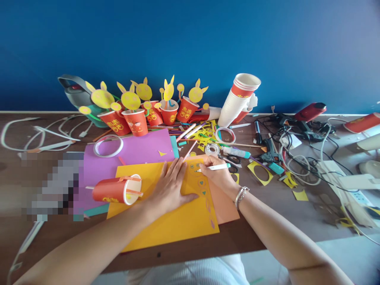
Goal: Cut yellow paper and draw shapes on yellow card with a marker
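My left hand (172,184) lies flat with fingers spread on a yellow-orange sheet (166,229). A white marker with a green end cap (218,167) is held in my right hand (215,172), its tip on the sheet's upper right part. Small drawn shapes, some with green hearts (202,183), run down the right side of the sheet. A red paper cup (109,190) lies on its side at the sheet's left, with orange strips on it. Beneath are a peach sheet (227,206) and a purple sheet (139,144).
Red cups (135,122) with yellow rabbit-like cutouts stand at the back left. A leaning stack of white cups (237,99) is behind. Tape rolls (108,146), paper scraps (261,173), glue guns (270,152), cables and a power strip (359,196) lie around.
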### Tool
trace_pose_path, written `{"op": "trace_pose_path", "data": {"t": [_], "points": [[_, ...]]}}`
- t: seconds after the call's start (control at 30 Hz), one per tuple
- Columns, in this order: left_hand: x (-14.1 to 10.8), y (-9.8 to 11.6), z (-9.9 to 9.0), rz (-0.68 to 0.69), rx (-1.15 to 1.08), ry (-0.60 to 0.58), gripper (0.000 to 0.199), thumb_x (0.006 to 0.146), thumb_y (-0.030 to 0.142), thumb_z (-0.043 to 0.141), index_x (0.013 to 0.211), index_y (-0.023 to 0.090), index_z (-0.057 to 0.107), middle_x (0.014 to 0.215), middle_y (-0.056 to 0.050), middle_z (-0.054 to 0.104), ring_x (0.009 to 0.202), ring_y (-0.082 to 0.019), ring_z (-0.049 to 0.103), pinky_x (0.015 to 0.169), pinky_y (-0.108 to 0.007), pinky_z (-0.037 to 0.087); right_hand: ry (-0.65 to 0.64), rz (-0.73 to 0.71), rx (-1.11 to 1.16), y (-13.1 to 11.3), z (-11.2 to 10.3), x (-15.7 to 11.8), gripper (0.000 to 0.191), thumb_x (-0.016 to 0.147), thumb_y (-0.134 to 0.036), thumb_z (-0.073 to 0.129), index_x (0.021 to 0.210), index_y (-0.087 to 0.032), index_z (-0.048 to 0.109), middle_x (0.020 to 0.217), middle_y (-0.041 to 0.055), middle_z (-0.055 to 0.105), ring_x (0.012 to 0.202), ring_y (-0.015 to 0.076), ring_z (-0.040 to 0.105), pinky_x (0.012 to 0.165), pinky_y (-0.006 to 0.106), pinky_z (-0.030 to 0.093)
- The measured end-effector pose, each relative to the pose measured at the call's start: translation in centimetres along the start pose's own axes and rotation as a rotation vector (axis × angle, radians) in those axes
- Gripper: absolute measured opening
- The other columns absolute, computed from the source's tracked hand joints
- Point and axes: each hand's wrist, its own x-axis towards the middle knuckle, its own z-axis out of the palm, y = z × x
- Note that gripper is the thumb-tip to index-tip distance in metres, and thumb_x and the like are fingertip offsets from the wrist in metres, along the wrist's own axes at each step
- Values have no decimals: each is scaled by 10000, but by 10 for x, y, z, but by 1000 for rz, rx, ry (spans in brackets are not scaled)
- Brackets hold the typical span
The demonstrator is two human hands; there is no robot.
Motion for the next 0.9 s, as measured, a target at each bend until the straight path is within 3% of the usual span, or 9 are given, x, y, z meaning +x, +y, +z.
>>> {"op": "trace_pose_path", "data": {"t": [0.5,0.9], "points": [[0,0,-1,-2,0,-8,937,727,691,546,1389,76,299,1465,-229,291,1370,-366,238,1098,-582,193,17,-17,-71,-1,0,2,249,706,-322,506,552,-198,355,525,-27,416,504,108,362,458,228,281],[1,1,-2,-9,-19,-9,944,720,691,556,1390,79,298,1473,-230,272,1370,-368,236,1103,-578,187,24,-15,8,3,1,1,246,732,-310,532,586,-197,369,549,-37,404,508,100,352,456,218,278]]}}
